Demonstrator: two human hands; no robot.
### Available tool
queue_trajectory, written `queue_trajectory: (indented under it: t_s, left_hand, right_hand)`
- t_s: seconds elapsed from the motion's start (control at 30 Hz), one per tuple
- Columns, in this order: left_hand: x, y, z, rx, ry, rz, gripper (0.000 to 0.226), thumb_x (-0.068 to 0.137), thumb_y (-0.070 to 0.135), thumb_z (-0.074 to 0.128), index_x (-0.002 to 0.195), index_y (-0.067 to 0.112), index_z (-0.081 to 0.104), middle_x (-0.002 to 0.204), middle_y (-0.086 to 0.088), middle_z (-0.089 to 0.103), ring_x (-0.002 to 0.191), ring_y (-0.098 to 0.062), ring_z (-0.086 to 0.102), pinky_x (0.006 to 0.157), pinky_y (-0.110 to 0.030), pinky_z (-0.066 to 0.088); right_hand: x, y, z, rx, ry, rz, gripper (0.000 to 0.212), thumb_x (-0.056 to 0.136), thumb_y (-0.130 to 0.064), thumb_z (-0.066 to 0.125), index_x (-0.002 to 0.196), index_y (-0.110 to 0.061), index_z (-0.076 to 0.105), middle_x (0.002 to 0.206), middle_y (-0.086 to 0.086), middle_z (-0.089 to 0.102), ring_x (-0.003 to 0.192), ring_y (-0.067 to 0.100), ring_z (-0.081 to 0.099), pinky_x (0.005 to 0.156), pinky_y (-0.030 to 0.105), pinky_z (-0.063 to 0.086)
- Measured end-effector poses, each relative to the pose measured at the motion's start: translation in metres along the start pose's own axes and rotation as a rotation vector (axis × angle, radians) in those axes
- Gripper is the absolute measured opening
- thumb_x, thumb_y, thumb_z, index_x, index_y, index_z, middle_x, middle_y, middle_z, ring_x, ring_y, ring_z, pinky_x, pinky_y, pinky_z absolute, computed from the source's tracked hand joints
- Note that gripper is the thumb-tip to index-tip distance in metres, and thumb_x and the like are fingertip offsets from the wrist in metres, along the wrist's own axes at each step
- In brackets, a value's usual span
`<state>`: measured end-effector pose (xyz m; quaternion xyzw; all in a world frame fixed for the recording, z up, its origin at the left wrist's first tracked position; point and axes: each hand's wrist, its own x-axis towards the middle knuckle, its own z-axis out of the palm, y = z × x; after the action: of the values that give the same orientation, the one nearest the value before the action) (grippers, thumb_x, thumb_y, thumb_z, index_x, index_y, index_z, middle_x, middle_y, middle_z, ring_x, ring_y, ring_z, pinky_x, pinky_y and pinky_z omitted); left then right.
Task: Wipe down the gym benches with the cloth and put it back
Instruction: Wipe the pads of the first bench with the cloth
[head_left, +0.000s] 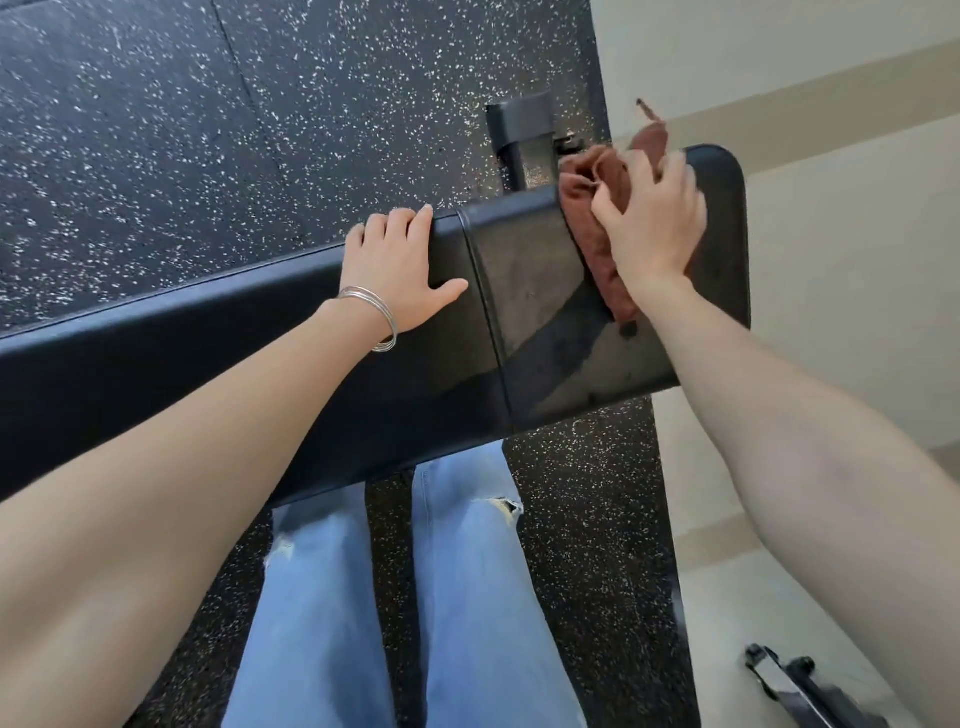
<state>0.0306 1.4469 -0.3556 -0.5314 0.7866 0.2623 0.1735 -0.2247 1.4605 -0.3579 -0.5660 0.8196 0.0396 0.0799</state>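
On speckled floor (156, 130) — black bench (260, 374), cloth (584, 213)

A single head-worn view looks steeply down on the bench (545, 322) from just above, close enough that both forearms (156, 519) fill the lower corners. It faces across the bench's width: speckled floor (156, 130) lies beyond its far edge, the person's jeans (467, 597) below its near edge.

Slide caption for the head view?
Right hand holds brown cloth on black bench; left hand rests on it.
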Motion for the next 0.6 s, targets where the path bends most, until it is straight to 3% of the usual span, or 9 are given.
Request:
queue_trajectory:
  t_s: [0.17, 0.3, 0.47, 0.6]
  left_hand:
    - [0.008, 0.016, -0.001, -0.009, -0.001, 0.006, 0.086, 0.082, 0.062, 0.050, 0.146, 0.010, 0.024, 0.141, -0.012, 0.039, 0.127, -0.036, 0.038, 0.106, -0.047, 0.029]
    - [0.008, 0.010, -0.002, -0.009, -0.011, 0.037, 0.087, 0.082, 0.061, 0.052, 0.147, 0.011, 0.023, 0.144, -0.011, 0.037, 0.129, -0.034, 0.037, 0.107, -0.047, 0.030]
    - [0.004, 0.003, -0.002, 0.032, -0.012, -0.019, 0.090, 0.079, 0.065, 0.052, 0.146, 0.012, 0.024, 0.143, -0.010, 0.039, 0.129, -0.034, 0.037, 0.105, -0.047, 0.032]
    - [0.002, 0.008, 0.000, 0.036, -0.003, -0.045, 0.092, 0.078, 0.066, 0.052, 0.146, 0.010, 0.024, 0.143, -0.012, 0.039, 0.129, -0.035, 0.037, 0.107, -0.046, 0.030]
  right_hand:
    - [-0.058, -0.011, 0.010, 0.131, 0.077, 0.169, 0.033, 0.083, -0.033, 0.053, 0.108, -0.013, 0.060, 0.095, 0.016, 0.055, 0.087, 0.032, 0.054, 0.072, 0.037, 0.041]
    - [-0.079, -0.048, 0.017, 0.167, 0.042, -0.089, 0.026, 0.084, -0.033, 0.059, 0.103, -0.014, 0.061, 0.088, 0.012, 0.055, 0.077, 0.026, 0.053, 0.067, 0.034, 0.042]
    - [-0.040, -0.019, 0.012, 0.073, 0.082, -0.357, 0.030, 0.085, -0.040, 0.052, 0.103, -0.018, 0.061, 0.089, 0.012, 0.057, 0.080, 0.029, 0.056, 0.069, 0.038, 0.046]
    - [-0.037, 0.004, 0.015, 0.143, 0.121, -0.148, 0.027, 0.085, -0.039, 0.052, 0.103, -0.020, 0.058, 0.089, 0.009, 0.056, 0.083, 0.026, 0.054, 0.073, 0.035, 0.045]
